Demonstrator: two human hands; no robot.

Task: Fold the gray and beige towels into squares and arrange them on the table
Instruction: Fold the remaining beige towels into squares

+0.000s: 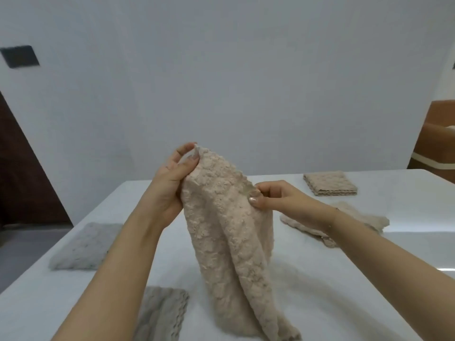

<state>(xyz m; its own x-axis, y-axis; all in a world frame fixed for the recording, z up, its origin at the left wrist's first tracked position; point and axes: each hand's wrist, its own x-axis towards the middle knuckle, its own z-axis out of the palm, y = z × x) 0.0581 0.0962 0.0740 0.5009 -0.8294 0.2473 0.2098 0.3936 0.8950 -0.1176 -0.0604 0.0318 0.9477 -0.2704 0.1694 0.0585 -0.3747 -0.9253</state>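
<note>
A beige knobbly towel (231, 242) hangs unfolded above the white table (344, 279), its lower end resting near the front edge. My left hand (172, 178) pinches its top corner. My right hand (270, 195) grips the upper edge a little lower and to the right. A folded beige square (330, 183) lies at the back right. A loose, crumpled beige towel (364, 220) lies behind my right forearm. One folded gray square (86, 247) sits at the left, and another gray towel (160, 313) lies at the front, partly hidden by my left arm.
A pale wall rises right behind the table. A dark brown door (22, 173) stands at the left, and brown furniture (435, 139) at the far right. A dark plate (19, 56) is on the wall.
</note>
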